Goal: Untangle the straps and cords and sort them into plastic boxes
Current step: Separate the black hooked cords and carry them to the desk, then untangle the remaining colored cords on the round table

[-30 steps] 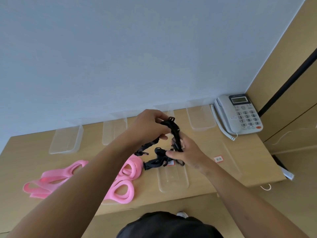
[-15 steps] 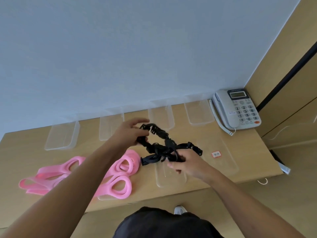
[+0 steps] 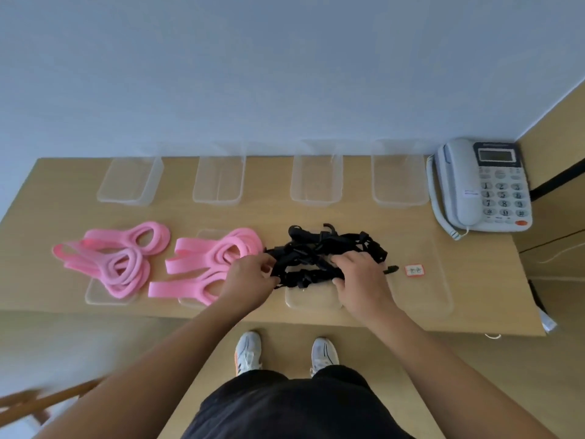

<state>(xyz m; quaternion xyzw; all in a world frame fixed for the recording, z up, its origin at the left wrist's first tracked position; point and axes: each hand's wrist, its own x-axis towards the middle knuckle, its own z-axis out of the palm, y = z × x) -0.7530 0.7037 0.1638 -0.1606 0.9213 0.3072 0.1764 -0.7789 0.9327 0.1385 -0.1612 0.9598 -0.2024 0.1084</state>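
A tangle of black straps with buckles (image 3: 319,251) lies on the wooden table (image 3: 474,280), partly over a clear plastic lid (image 3: 313,299). My left hand (image 3: 250,277) pinches the tangle's left end. My right hand (image 3: 361,280) grips its right side, fingers curled into the straps. Two piles of pink straps lie to the left, one (image 3: 117,258) at the far left and one (image 3: 209,264) beside my left hand. Several clear plastic boxes stand in a row along the wall, among them one (image 3: 316,182) behind the black tangle.
A grey desk telephone (image 3: 481,185) sits at the table's right end. A small red-and-white label (image 3: 414,270) lies on a large clear lid (image 3: 427,296) right of my right hand. The table's front edge runs just below my wrists. My shoes (image 3: 250,350) show beneath.
The black tangle has come down from the air onto the table. Both hands lowered with it and still hold it. The view has tilted further down.
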